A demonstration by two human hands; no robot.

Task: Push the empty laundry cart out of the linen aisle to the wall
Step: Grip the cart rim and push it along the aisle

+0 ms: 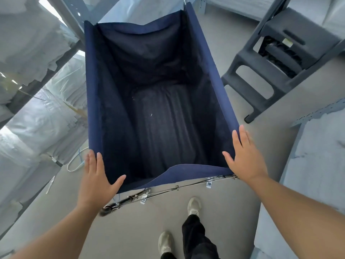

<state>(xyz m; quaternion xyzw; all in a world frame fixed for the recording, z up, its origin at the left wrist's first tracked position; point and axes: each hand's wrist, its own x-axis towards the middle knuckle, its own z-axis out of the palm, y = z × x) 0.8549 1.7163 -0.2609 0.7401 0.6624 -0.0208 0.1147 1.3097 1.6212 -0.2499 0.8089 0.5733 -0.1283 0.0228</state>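
- Laundry cart sits in the aisle, dark blue bag empty, shelves of wrapped linen close on its left.
- Left hand is spread flat on the near-left corner of the rim, thumb hooked inside, gripping nothing.
- Right hand lies open against the near-right corner, fingers straight.
- Best push, I'd say: equal pressure from both palms, low and steady, so the cart runs straight.
- Watch the grey step stool near on the right; steer between it and the shelving.

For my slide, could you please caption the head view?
Both hands, left hand and right hand, press flat on the near corners of an empty navy laundry cart between linen shelves, a grey step stool ahead.
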